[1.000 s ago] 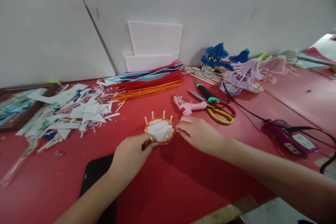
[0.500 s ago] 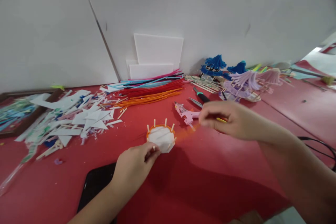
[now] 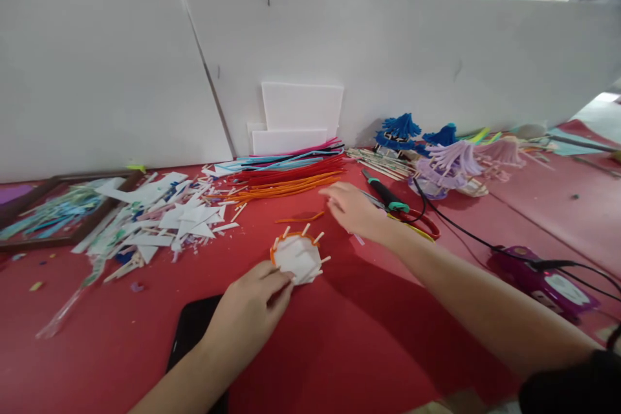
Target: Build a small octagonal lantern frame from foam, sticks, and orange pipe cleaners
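Note:
My left hand point(image 3: 246, 312) pinches the near edge of a small white foam disc point(image 3: 298, 259) that has short wooden sticks standing around its rim and an orange strand along its left edge. My right hand point(image 3: 353, 208) hovers past the disc, above the table, with its fingers stretched out to the left and nothing in them. A short orange pipe cleaner piece point(image 3: 299, 217) lies loose on the red table point(image 3: 369, 336) just left of those fingertips. The bundle of coloured pipe cleaners point(image 3: 286, 174) lies beyond.
White foam scraps point(image 3: 165, 215) and a wooden frame point(image 3: 58, 213) lie at the left. Scissors point(image 3: 417, 223), a black cable and a purple device point(image 3: 546, 278) are at the right, tasselled craft trees point(image 3: 436, 149) behind. A black phone point(image 3: 194, 336) lies under my left forearm. White boards wall the back.
My right hand pulled the orange strand away from the disc, swung right, then moved far-left and let it go on the table. The left hand stayed on the disc. The view tilted up.

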Motion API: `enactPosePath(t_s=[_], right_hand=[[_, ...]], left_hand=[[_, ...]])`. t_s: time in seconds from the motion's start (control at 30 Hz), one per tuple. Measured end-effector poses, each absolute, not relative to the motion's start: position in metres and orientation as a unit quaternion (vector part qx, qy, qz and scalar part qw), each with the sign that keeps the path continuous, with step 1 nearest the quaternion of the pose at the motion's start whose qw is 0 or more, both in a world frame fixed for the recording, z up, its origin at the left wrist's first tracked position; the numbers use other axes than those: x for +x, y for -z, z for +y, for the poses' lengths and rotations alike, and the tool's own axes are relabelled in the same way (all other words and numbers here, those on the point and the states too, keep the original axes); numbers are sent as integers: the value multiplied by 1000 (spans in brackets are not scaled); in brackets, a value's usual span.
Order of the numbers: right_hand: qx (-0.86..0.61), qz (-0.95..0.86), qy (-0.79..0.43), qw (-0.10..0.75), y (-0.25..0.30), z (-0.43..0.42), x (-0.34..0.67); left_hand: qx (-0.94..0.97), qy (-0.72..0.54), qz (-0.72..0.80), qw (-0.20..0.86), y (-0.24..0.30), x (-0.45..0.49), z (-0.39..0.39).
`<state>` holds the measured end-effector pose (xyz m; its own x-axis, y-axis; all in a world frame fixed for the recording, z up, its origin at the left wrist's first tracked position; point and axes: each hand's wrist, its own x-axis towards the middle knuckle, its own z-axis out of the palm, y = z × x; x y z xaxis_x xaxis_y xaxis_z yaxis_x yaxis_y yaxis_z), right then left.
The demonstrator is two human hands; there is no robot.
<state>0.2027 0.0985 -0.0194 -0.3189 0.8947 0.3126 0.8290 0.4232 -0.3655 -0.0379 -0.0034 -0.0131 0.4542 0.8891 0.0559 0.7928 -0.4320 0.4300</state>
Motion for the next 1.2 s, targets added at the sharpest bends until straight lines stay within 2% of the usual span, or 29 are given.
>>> enactPosePath(t_s=[0.13, 0.2, 0.37, 0.47, 0.6, 0.77, 0.9, 1.03, 1.2], right_hand=[[-601, -768, -25, 221, 29, 76, 242], [-607, -768, -20, 201, 38, 67, 254], [-585, -790, -30, 178, 54, 64, 257], [-583, -788, -35, 196, 53, 63, 254], [-598, -757, -37, 260, 46, 56, 253], [-617, -680, -40, 394, 32, 52, 245], [-619, -609, -103, 485, 27, 46, 232], [-606, -548, -223, 532, 31, 32, 214], [-471, -367, -517, 614, 32, 18, 190]], left_hand=[[784, -287, 524, 169, 12, -44, -12], [741, -321, 527, 265, 12, -45, -13], [508, -296, 509, 629, 7, -33, -10], [445, -288, 460, 713, 4, -22, -6], [487, -299, 411, 710, 7, -10, 0], [436, -373, 425, 700, 18, -11, 11], [401, -408, 433, 696, 21, -18, 17], [379, -440, 446, 681, 21, -19, 19], [506, -436, 453, 590, 22, -19, 13]])
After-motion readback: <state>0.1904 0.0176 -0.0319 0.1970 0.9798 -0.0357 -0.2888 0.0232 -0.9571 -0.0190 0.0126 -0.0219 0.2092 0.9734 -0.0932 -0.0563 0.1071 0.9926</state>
